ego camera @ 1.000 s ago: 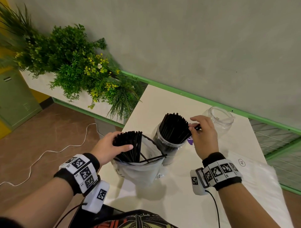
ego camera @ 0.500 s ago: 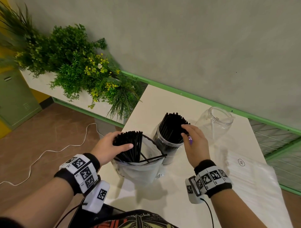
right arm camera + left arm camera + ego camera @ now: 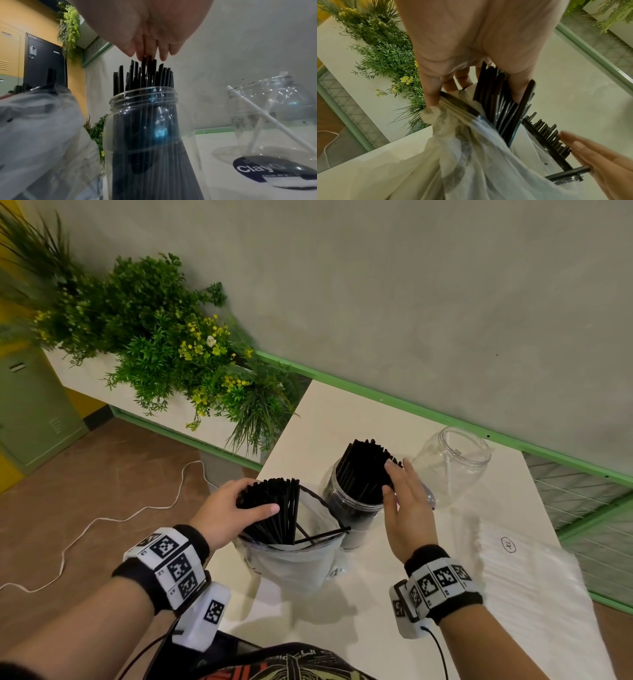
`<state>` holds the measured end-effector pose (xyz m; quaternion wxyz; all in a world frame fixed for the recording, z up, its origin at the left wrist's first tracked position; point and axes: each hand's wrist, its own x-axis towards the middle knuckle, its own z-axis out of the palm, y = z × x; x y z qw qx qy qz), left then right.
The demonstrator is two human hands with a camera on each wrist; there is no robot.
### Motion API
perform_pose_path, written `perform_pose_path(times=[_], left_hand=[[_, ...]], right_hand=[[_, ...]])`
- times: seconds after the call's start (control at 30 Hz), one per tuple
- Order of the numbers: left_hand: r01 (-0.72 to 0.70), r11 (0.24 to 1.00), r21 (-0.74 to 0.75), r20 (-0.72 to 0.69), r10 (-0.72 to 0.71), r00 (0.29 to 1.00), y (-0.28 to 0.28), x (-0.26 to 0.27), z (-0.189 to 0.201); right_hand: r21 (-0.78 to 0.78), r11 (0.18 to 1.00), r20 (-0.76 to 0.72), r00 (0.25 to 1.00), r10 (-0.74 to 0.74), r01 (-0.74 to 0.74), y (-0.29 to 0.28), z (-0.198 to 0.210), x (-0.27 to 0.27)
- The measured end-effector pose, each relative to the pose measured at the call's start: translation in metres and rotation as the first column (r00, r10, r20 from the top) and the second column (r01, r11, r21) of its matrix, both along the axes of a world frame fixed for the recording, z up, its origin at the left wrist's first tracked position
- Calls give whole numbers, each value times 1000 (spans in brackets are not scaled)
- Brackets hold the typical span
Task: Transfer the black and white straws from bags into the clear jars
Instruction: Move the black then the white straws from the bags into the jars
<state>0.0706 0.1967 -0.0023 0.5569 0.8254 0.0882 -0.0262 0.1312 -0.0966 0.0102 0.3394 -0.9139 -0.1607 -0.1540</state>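
A clear plastic bag stands on the white table with a bundle of black straws sticking out. My left hand grips that bundle and the bag's rim, thumb across the straws; the left wrist view shows the fingers curled on the bag. To the right a clear jar is packed with black straws. My right hand lies flat, straight fingers touching the straw tops above the jar. A second clear jar behind holds one white straw.
A flat pack of white straws lies on the table's right part. A planter of green plants with yellow flowers borders the table's left edge. A green-trimmed wall runs behind. A round dark lid lies by the second jar.
My right hand let go of a black straw at the jar, dropped lower and now rests flat on the straw tops. The left hand has stayed on the bag's bundle.
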Motion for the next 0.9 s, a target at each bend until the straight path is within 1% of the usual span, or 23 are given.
perform_pose_path(times=[0.07,0.1,0.17,0.23,0.27,0.3,0.4,0.53,0.6,0.67,0.73,0.8,0.83,0.9], left_hand=[[-5,1000,-5,-5,5,1000,-1,0,1],[-3,1000,-3,-6,3,1000,-1,1,2],[8,1000,3,-7,-8,1000,-3,1,2],[15,1000,6,-7,-15,1000,-4,1,3],[15,1000,7,-7,-15,1000,-4,0,3],[15,1000,6,-4,-15,1000,-4,0,3],[6,1000,-10,3,-6,1000,-2,-2,1],[-14,1000,-6,9,14,1000,1,-3,1],[-19,1000,-3,8,19,1000,1,-3,2],[-16,1000,6,4,16,1000,2,-3,2],[-13,1000,10,2,13,1000,2,-2,1],[-11,1000,6,-1,11,1000,2,-1,2],[-10,1000,5,-3,10,1000,1,-1,2],[-9,1000,1,-6,9,1000,-1,0,3]], right_hand=[[-6,1000,17,1000,4,-4,3,8,2],[-36,999,30,999,18,-17,6,12,5],[-175,984,62,997,42,-31,12,14,13],[-335,942,69,997,34,-9,20,10,20],[-370,929,75,997,28,2,22,8,24],[-371,929,94,995,32,5,24,6,27],[-292,956,189,978,86,-28,25,8,33],[-198,979,224,971,82,-37,22,12,29],[-213,974,229,964,132,-83,18,3,25],[-241,961,201,962,187,-137,13,-7,19],[-225,963,156,970,184,-146,9,-8,16],[-223,965,121,979,165,-135,11,-1,16],[-260,957,106,981,161,-129,13,3,19],[-397,909,50,986,158,-126,22,11,32]])
